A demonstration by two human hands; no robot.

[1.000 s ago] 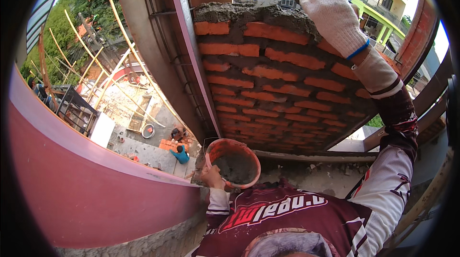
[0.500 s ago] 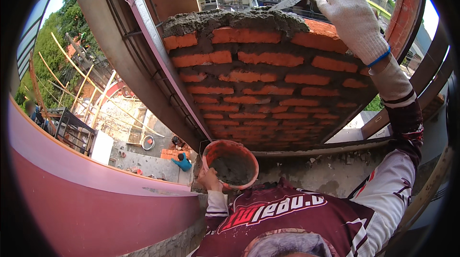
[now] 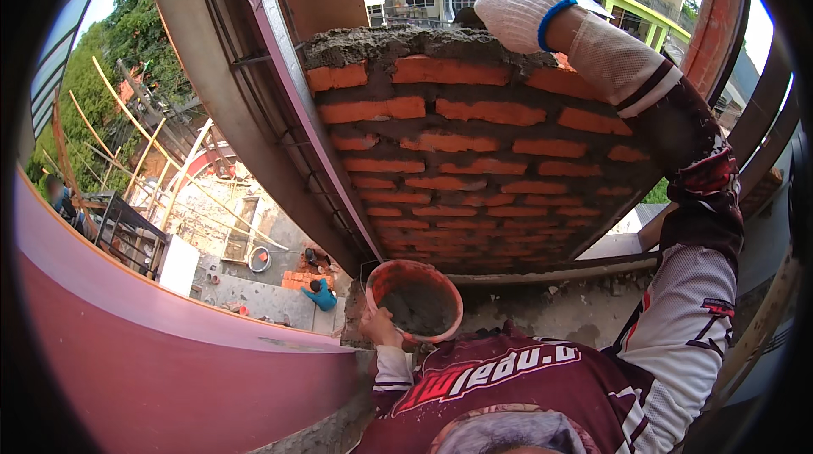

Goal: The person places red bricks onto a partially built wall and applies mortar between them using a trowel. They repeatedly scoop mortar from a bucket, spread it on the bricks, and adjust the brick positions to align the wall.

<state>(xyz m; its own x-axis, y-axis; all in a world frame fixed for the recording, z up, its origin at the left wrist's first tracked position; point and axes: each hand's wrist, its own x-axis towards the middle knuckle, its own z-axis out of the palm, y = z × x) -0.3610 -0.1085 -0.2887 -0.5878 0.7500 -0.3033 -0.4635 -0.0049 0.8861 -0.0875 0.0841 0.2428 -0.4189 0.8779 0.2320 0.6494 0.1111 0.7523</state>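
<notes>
My left hand (image 3: 381,329) grips the near left rim of an orange-red bucket (image 3: 391,281). Grey wet mortar (image 3: 421,308) lies inside it. At the top of a brick wall (image 3: 483,113), my right hand (image 3: 517,13), in a white knitted glove with a blue wristband, is closed round a trowel (image 3: 468,19). The glove hides its handle, and only a dark bit of the blade shows beside the hand. A rough bed of grey mortar (image 3: 373,46) covers the left and middle of the wall's top course.
A concrete column (image 3: 190,39) with steel bars and a pinkish metal strip (image 3: 284,56) stand left of the wall. Beyond the pink parapet (image 3: 169,327) is a drop to a yard, where a person in blue (image 3: 320,294) crouches. Wooden framing (image 3: 766,124) stands at the right.
My right hand has moved left along the wall top with the trowel, turning so that most of the blade is hidden. My left hand still holds the bucket. The view has shifted slightly.
</notes>
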